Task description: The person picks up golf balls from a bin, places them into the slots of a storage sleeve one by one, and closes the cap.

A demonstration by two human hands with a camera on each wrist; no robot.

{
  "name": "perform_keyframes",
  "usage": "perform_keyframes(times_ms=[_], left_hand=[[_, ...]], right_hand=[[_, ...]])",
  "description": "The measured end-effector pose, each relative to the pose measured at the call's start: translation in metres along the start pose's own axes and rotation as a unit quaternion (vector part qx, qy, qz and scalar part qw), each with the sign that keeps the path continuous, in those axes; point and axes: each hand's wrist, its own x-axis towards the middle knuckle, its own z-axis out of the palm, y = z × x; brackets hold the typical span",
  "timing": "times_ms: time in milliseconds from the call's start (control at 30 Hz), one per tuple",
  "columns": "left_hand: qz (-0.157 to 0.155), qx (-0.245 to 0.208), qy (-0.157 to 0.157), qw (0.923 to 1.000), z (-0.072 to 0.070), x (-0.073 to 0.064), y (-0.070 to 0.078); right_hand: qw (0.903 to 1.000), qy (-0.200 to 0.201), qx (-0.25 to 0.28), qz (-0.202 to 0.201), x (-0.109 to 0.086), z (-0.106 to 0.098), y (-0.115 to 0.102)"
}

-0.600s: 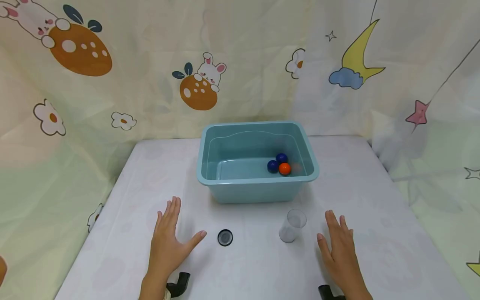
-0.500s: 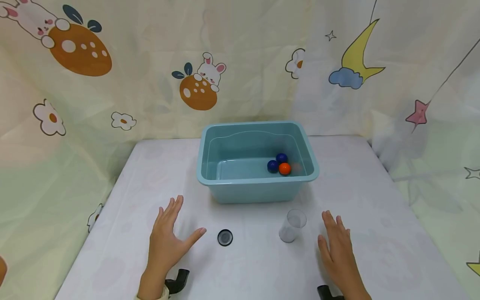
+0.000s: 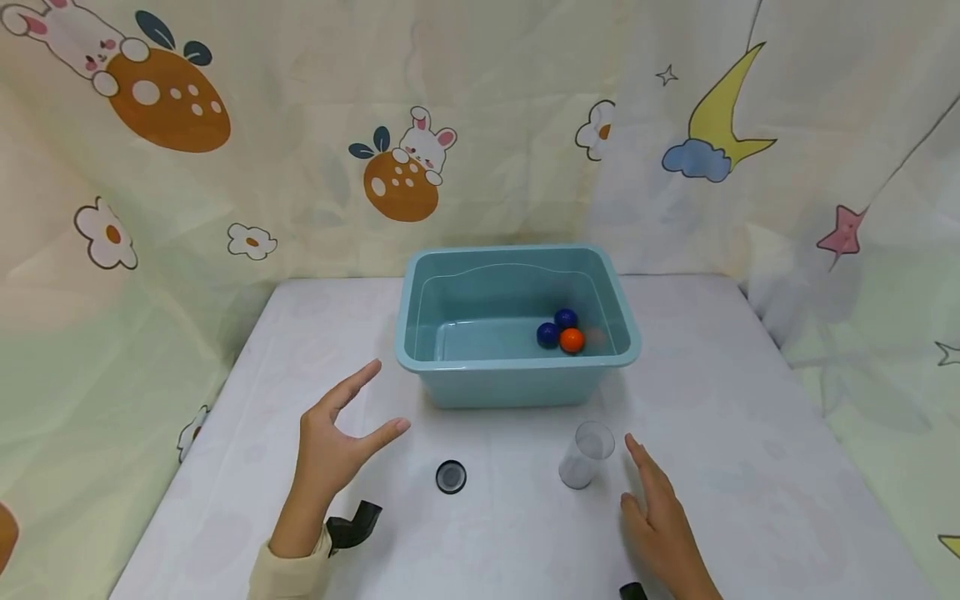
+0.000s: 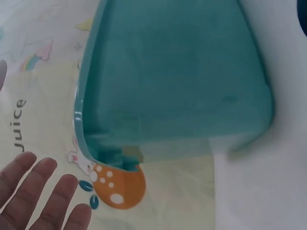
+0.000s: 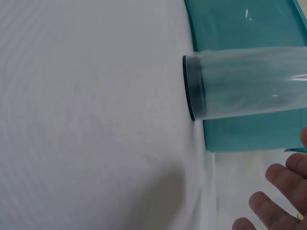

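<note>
A clear cylindrical container (image 3: 587, 454) stands upright on the white table, its top uncovered. In the right wrist view the same container (image 5: 254, 84) has a dark base. My right hand (image 3: 660, 529) is just right of it, thumb and fingers apart, not touching it. Left of the container a round black lid (image 3: 451, 477) lies flat. My left hand (image 3: 333, 442) hovers to the upper left of the lid, holding nothing, with thumb and fingers spread wide. In the left wrist view its fingers (image 4: 53, 201) appear beside the basin.
A light blue plastic basin (image 3: 517, 387) stands behind the container and lid, at the table's back. Inside, toward its right end, are two dark blue balls (image 3: 548, 335) and an orange ball (image 3: 572, 340). A patterned curtain (image 3: 517, 125) hangs behind the table (image 3: 750, 433).
My left hand has risen and turned, so its fingers point toward the basin. The right hand has shifted left and slightly down, closer to the clear container. The view has tilted a little.
</note>
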Motion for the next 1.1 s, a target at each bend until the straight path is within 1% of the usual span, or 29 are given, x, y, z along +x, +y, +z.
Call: perform_keyframes(times_ms=[133,233,433,600,733,900,1100], left_hand=[[0.015,-0.031,-0.022,0.9992,-0.001,0.014,0.005],[0.022,-0.045,-0.043,0.9978,-0.003,0.024,0.008],[0.021,-0.055,-0.102,0.9930,-0.004,0.049,0.019],[0.021,-0.049,-0.153,0.9869,-0.004,0.070,0.032],[0.025,-0.045,-0.186,0.9812,-0.005,0.087,0.043],[0.032,-0.042,-0.222,0.9737,-0.003,0.105,0.057],[0.026,-0.056,-0.262,0.9632,0.006,0.128,0.068]], right_hand=[[0.9998,-0.014,0.002,0.013,0.002,0.004,-0.004],[0.9997,-0.017,-0.002,0.016,0.004,0.008,-0.006],[0.9997,-0.001,0.023,-0.012,0.007,0.016,-0.004],[0.9989,0.013,0.037,-0.027,0.010,0.020,-0.004],[0.9986,0.014,0.043,-0.027,0.012,0.022,-0.004],[0.9993,0.010,0.034,-0.012,0.014,0.021,-0.006],[0.9995,0.001,0.029,0.010,0.016,0.020,-0.006]])
